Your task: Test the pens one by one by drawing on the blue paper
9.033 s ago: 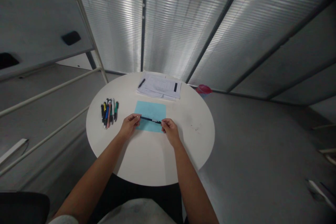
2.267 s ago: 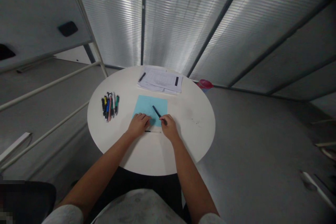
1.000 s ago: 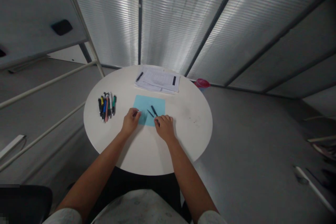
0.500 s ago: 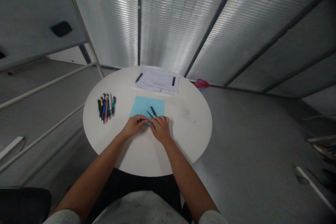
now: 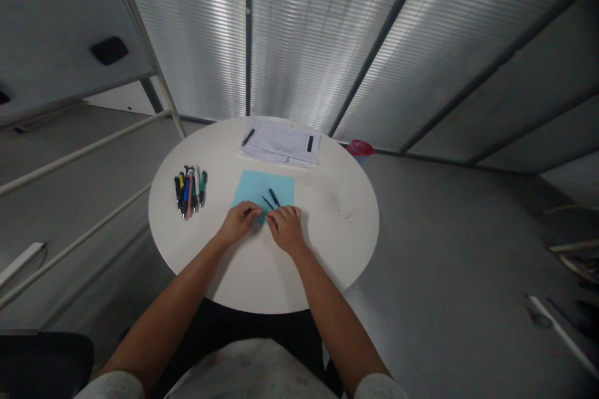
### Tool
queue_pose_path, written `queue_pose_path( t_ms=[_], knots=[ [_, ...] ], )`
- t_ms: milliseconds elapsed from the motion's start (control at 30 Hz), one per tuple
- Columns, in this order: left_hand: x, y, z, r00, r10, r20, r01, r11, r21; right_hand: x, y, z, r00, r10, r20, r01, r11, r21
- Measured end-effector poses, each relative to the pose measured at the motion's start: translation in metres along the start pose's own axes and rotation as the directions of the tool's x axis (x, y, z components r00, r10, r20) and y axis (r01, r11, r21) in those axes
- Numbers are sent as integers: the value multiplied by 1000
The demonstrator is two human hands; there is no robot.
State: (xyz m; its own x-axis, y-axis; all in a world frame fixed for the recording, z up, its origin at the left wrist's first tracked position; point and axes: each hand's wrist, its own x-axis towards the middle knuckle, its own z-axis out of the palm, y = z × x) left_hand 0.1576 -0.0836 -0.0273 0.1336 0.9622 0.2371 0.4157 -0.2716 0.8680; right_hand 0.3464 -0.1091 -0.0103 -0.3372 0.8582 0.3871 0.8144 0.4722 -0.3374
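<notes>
Over the near edge of a light-blue sheet (image 5: 248, 186), my left hand (image 5: 238, 223) pinches a small dark piece, apparently a pen part, mostly covered by the fingers. A short gap separates it from my right hand (image 5: 286, 227), whose thumb and fingers are closed on another small dark piece that is also largely hidden. Just beyond the fingers, a short dark pen piece (image 5: 274, 197) lies on the sheet. Beside it is a thinner dark stick with a pointed end (image 5: 267, 202), possibly a refill.
A bunch of pens (image 5: 189, 192) in several colours lies at the left of the round white table (image 5: 266, 290). Printed papers (image 5: 281, 143) with a black pen (image 5: 248, 137) on them are at the far edge. Small dark specks (image 5: 346, 217) dot the right side.
My hands, touching at the fingertips half a second ago, are now slightly apart, each with a dark piece. The things on the blue sheet have stayed put.
</notes>
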Motion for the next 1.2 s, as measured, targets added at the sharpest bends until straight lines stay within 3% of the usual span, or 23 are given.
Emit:
queue_pose_path(
  t_ms=[133, 300, 500, 767, 967, 1100, 1200],
  knots=[
    [2, -5, -2, 986, 12, -168, 8, 993, 115, -1, 2, 0, 998, 51, -19, -51, 999, 6],
    [1, 1, 3, 996, 51, -76, -11, 892, 453, 1, 1, 0, 996, 81, -21, -83, 994, -65],
    [2, 2, 5, 999, -13, -33, 30, 820, 572, 2, 1, 2, 993, 114, -6, -113, 980, -162],
    [3, -4, 3, 1000, -16, 4, 11, 835, 550, 3, 2, 4, 989, 147, 17, -141, 970, -196],
    [4, -8, 5, 999, 32, -35, -10, 862, 506, 2, 6, 6, 989, 148, -1, -147, 975, -165],
    [4, -7, 3, 991, 68, -115, -21, 930, 367, 1, 8, 8, 988, 152, -11, -152, 984, -94],
    [4, -9, -2, 964, 27, -264, 25, 981, 192, 2, 15, 10, 968, 236, -81, -223, 965, 141]
  ],
)
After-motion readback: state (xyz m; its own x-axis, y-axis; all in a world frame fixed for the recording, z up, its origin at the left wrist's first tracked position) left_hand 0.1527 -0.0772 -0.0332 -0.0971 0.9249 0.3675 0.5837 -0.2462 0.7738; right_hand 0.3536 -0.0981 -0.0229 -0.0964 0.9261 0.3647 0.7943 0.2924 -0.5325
